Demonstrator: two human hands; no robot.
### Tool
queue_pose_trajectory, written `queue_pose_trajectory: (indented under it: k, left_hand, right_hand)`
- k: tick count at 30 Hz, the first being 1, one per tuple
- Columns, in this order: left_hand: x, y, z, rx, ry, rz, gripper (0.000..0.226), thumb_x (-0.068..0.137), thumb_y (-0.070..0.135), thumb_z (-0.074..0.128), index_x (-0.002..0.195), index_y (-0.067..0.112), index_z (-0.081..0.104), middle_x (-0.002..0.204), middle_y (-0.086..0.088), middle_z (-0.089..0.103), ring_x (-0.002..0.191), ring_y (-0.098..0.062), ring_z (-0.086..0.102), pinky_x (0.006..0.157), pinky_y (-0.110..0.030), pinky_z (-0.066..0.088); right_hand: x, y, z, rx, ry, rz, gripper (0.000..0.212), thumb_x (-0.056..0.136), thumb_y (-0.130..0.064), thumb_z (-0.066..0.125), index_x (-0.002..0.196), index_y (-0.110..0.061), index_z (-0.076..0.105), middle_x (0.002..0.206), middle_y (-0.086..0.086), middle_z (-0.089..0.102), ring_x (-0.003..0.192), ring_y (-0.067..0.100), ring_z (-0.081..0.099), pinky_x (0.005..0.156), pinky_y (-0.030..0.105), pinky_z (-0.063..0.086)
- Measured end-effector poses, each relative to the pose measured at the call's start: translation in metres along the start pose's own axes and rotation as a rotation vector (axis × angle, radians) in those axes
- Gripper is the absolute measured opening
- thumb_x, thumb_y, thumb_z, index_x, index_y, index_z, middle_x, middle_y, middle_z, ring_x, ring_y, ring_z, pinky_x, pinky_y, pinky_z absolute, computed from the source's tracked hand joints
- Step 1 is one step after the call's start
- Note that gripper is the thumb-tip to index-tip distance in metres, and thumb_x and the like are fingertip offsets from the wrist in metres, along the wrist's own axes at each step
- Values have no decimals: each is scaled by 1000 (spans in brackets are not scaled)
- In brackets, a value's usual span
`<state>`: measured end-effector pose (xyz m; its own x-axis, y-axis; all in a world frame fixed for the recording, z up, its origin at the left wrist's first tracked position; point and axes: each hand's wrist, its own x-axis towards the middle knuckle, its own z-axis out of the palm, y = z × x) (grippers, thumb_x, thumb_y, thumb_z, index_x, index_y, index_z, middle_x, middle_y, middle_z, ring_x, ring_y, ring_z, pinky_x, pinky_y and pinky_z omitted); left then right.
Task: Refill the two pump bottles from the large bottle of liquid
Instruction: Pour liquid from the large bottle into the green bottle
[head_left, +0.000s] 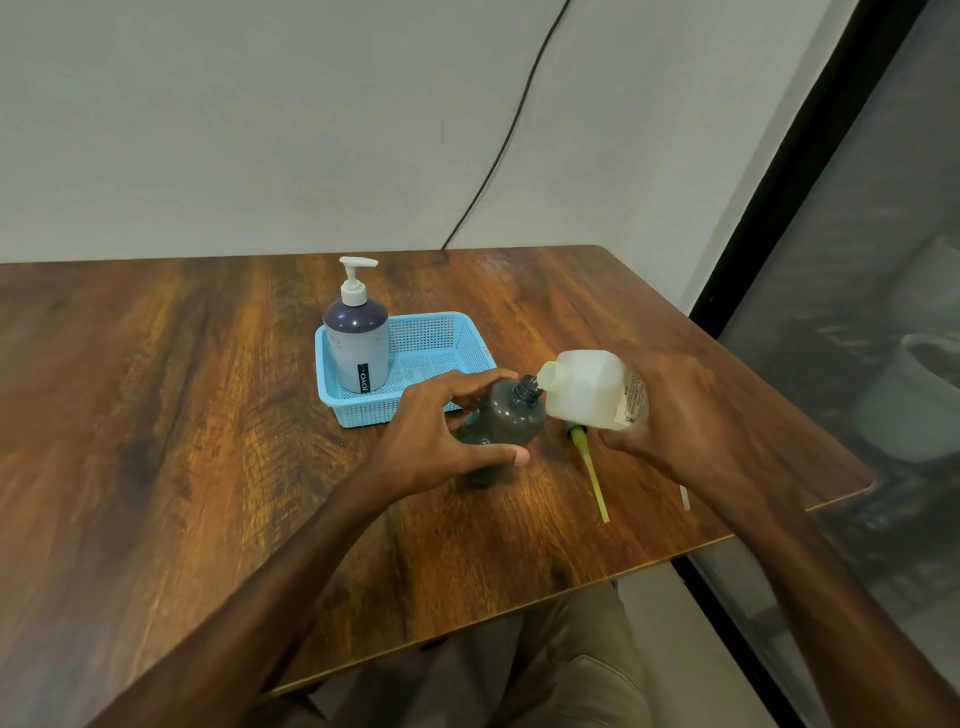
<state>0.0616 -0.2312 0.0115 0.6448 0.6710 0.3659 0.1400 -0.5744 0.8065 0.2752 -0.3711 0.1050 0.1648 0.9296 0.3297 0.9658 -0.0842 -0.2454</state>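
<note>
Both hands engaged: large bottle (587, 389) tipped against the open neck of the dark pump bottle (501, 415).

The left hand (441, 431) grips the dark pump bottle, fingers curled over its shoulder and thumb under its body. The bottle leans with its neck toward 2 o'clock, near the middle of the worktop (156, 389). The right hand (675, 415) is wrapped around the large bottle at 3 o'clock of the dark one and holds it tilted on its side, uncapped mouth touching the dark neck. The removed pump head (592, 467), with its yellow tube, lies flat on the worktop at 5 o'clock of the dark bottle, partly under the large bottle. At 11 o'clock sits a blue basket (358, 410). The purple pump bottle (358, 343) stands upright in its left end, white pump fitted. A black cable (498, 156) runs down the wall at 12 o'clock.
</note>
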Motion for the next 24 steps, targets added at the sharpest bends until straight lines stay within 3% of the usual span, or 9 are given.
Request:
queue_pose_trajectory:
  k: [3, 11, 15, 19, 24]
  left_hand:
    - [0, 0, 1, -4, 6, -8, 71, 64, 67, 90, 124, 75, 53, 133, 23, 66, 125, -1, 60, 103, -32, 58]
    - [-2, -1, 2, -34, 12, -12, 70, 63, 66, 90, 123, 71, 55, 132, 24, 66, 124, 3, 60, 97, -18, 56]
    - [-3, -2, 2, -43, 7, -16, 70, 62, 65, 90, 123, 67, 56, 131, 24, 65, 123, 6, 59, 92, -9, 52]
    - [-3, -2, 3, -57, -1, -40, 69, 61, 65, 89, 120, 73, 55, 130, 28, 62, 121, 7, 58, 92, -9, 53]
    - [-3, -3, 3, -43, 10, -40, 70, 61, 65, 90, 118, 81, 52, 127, 28, 64, 120, 9, 58, 91, -7, 51]
  right_hand:
    - [0, -2, -2, 7, -14, 0, 67, 75, -27, 86, 133, -10, 59, 121, 9, 67, 110, 24, 63, 92, 32, 50]
    - [0, 2, 1, 9, 27, -55, 65, 71, -25, 88, 128, -9, 62, 112, 9, 69, 100, 26, 65, 85, 28, 49]
    - [-3, 8, 14, 134, 81, 18, 70, 64, -7, 92, 127, 2, 61, 118, 22, 66, 104, 38, 61, 86, 33, 39]
    - [-3, 13, 21, 129, 98, -28, 72, 58, -6, 95, 122, 4, 65, 111, 24, 68, 94, 24, 56, 83, 36, 40]
    - [0, 17, 21, 139, 93, -14, 71, 64, -10, 93, 127, 1, 62, 118, 22, 67, 105, 38, 62, 87, 35, 40]
